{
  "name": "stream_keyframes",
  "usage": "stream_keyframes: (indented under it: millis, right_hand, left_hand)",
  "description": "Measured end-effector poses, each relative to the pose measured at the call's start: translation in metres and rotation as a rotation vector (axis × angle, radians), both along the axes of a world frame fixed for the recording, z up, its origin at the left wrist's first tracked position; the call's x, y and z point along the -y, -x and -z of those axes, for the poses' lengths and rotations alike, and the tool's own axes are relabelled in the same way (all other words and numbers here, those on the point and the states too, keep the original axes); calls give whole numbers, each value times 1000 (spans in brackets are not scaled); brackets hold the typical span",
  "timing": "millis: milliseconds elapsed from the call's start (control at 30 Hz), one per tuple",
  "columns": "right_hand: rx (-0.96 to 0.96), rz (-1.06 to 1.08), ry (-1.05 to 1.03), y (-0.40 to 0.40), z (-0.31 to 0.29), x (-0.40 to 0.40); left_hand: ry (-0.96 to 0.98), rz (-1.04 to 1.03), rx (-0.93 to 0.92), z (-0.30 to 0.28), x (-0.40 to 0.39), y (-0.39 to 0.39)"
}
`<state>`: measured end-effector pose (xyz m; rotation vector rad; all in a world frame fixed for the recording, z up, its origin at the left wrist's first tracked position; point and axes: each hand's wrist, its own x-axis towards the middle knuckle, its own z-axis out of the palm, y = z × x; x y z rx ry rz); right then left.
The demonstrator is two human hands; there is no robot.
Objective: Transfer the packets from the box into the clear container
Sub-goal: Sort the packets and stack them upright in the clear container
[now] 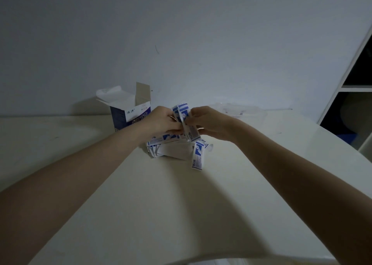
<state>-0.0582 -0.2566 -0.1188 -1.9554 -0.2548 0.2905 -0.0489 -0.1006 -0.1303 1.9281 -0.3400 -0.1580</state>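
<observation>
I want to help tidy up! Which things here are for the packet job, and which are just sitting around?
For the job: packets held by left hand and right hand; packets on the table; open box; clear container.
Just there: shelf unit.

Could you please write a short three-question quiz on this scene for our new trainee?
1. True or false: the box stands with its top flaps open.
2. What do the left hand and right hand grip together?
A. the box
B. packets
C. the clear container
3. Where does the loose packet lie?

Key
1. True.
2. B.
3. On the table, just nearer than the hands, beside the pile.
</observation>
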Motion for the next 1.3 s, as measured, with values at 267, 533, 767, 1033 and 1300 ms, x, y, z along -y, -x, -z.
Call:
stream_keyframes:
  millis: [267,533,767,1033,1300]
  right_hand:
    - [38,252,465,3,-7,28]
    - [-248,151,356,19,17,17]
    - [8,212,454,14,22,4]
    - [-63,255,40,15,-1,32]
    - [-32,298,182,16,7,44]
  left_hand:
    - [-846,225,296,9,18,9]
    - [-905,261,268,17,17,11]
    - [-670,86,399,16,11,10]
    - [-418,-67,222,0,22,4]
    - [-41,18,-159,-2,43,9]
